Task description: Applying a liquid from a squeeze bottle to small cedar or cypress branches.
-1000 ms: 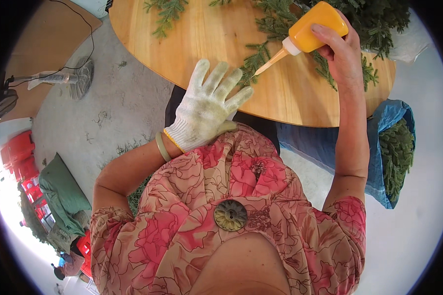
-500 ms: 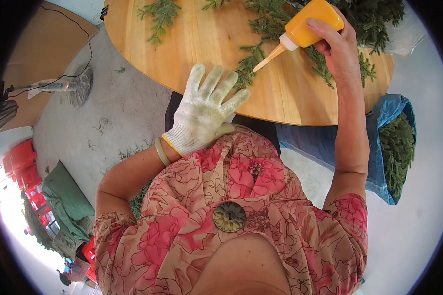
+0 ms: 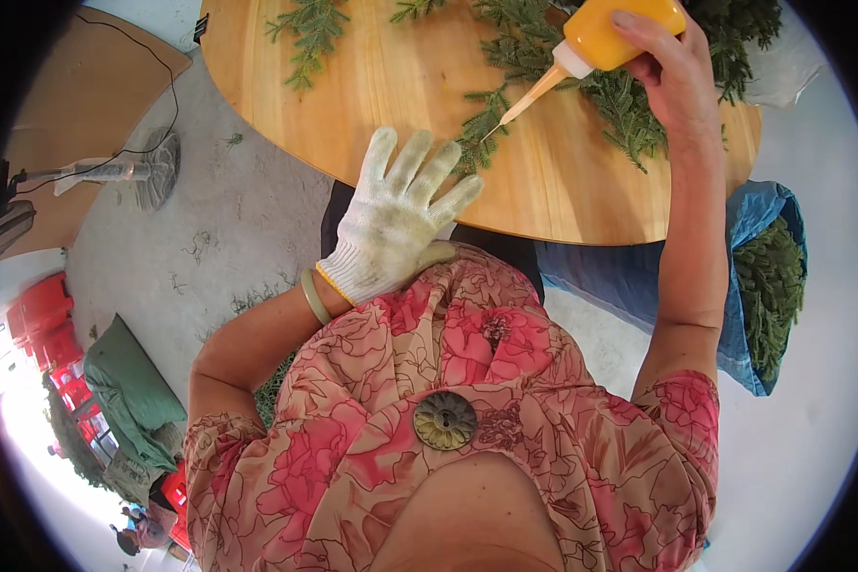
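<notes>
In my bare right hand (image 3: 672,76) is a yellow squeeze bottle (image 3: 612,36) with a white collar and a long tapered nozzle. It is tilted down to the left, its tip just above a small green fir sprig (image 3: 484,129) on the table. A thin strand hangs from the tip to the sprig. My left hand (image 3: 396,212), in a worn white knit glove, lies with fingers spread at the table's near edge. Its fingertips are beside the sprig's lower end, and whether they touch it I cannot tell.
More fir sprigs (image 3: 315,38) lie on the round wooden table (image 3: 391,86), with a dense pile at the far right. A blue sack (image 3: 742,286) of fir branches stands at the right. On the floor at left are a fan (image 3: 157,172), red crates (image 3: 40,310) and a green sack (image 3: 133,377).
My right hand has shifted right and slightly away with the squeeze bottle. The nozzle tip has moved up and right along the sprig. My left hand has stayed almost still.
</notes>
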The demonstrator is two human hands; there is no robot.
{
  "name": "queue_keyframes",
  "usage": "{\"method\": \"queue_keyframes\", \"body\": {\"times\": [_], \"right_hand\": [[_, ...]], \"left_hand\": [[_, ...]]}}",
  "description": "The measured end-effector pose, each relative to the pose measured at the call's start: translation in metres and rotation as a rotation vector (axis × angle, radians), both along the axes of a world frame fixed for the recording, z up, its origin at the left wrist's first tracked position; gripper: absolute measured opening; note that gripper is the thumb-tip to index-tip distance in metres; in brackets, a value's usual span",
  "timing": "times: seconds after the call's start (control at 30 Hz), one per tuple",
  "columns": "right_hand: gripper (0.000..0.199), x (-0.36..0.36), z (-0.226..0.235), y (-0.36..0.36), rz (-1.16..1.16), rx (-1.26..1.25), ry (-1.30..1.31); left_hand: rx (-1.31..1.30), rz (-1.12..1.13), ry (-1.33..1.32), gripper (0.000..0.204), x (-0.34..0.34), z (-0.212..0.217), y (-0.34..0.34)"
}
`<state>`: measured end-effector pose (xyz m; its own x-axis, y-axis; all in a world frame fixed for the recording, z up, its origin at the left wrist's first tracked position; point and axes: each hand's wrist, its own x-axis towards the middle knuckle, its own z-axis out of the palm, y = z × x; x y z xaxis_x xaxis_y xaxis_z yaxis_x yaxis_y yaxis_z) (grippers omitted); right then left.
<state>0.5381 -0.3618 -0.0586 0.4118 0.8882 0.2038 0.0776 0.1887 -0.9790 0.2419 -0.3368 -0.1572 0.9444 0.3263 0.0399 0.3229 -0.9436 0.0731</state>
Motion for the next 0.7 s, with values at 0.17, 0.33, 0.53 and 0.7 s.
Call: {"method": "queue_keyframes", "body": {"times": [0.17,0.33,0.53,0.7], "right_hand": [[0.037,-0.006,-0.010,0.010,0.106,-0.095,-0.015],[0.038,-0.006,-0.021,0.014,0.129,-0.061,-0.010],[0.034,0.000,-0.021,0.018,0.081,-0.066,0.002],[0.032,0.005,-0.019,0.018,0.060,-0.063,-0.033]], "left_hand": [[-0.015,0.016,-0.015,0.079,-0.002,0.000,0.000],[-0.026,0.005,-0.006,0.078,-0.001,0.001,0.000],[-0.028,0.005,0.002,0.078,-0.001,0.001,0.001],[-0.039,-0.006,-0.015,0.078,0.000,0.002,0.001]]}}
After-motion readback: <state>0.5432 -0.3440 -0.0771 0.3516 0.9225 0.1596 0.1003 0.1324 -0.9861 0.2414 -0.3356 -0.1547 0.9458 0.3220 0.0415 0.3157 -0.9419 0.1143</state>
